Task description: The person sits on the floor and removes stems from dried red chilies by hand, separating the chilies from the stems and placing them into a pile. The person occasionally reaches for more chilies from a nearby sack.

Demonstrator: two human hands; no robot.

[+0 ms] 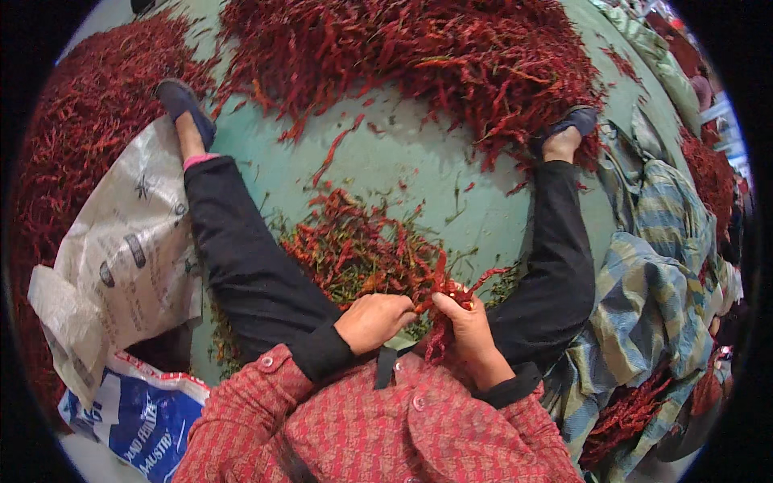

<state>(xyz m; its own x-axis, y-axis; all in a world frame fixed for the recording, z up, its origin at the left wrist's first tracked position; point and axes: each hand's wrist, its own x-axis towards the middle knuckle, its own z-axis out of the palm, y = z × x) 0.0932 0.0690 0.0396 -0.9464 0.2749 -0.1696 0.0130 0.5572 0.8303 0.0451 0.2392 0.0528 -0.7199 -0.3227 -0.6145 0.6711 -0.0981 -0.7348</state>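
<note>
In my right hand (468, 323) is a bunch of wrinkled dried red chili peppers (439, 338), held under the thumb, with some tips poking up and others hanging down. My left hand (375, 323) is just beside it, fingers curled in. Its fingertips meet the end of an orange-red chili at the bunch, but whether they grip it is hidden. Between my legs, just beyond both hands, lies a small heap of red chilies mixed with green stems (362, 247).
A large mound of red chilies (398, 48) spreads beyond my feet on the green floor (290, 175). Another heap (78, 121) lies at the left. A whitish woven sack (145, 241) and a blue printed bag (145, 422) flank my left leg. Checked cloth (640, 296) is bunched at the right.
</note>
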